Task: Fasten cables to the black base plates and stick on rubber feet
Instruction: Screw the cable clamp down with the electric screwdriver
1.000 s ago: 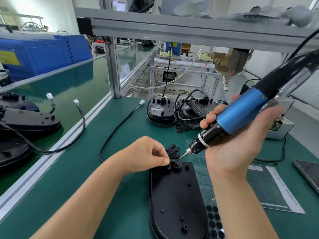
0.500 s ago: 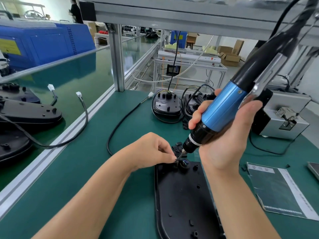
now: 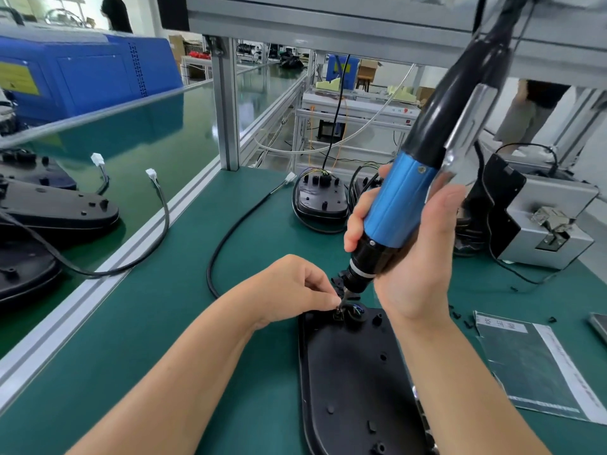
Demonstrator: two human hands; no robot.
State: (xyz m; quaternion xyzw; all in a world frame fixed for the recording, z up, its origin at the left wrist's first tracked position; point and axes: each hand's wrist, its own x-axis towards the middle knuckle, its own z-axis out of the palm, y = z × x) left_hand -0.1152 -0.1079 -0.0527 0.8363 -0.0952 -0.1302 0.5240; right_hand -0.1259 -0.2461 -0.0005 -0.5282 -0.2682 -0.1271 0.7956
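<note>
Right hand [image 3: 412,244] grips the blue electric screwdriver [image 3: 399,208], tilted, bit down on the far end of the black base plate [image 3: 354,382]. Left hand [image 3: 292,287] pinches sth small at the bit tip, too small to tell what. Plate lies flat on the green worktop [image 3: 157,339], near centre. Black cable [image 3: 236,224] loops from the plate's far end to a white plug far off. More plates w/ cables at far centre [image 3: 320,198] and far left [image 3: 62,205]. Grey sheet [image 3: 532,366] to the right.
</note>
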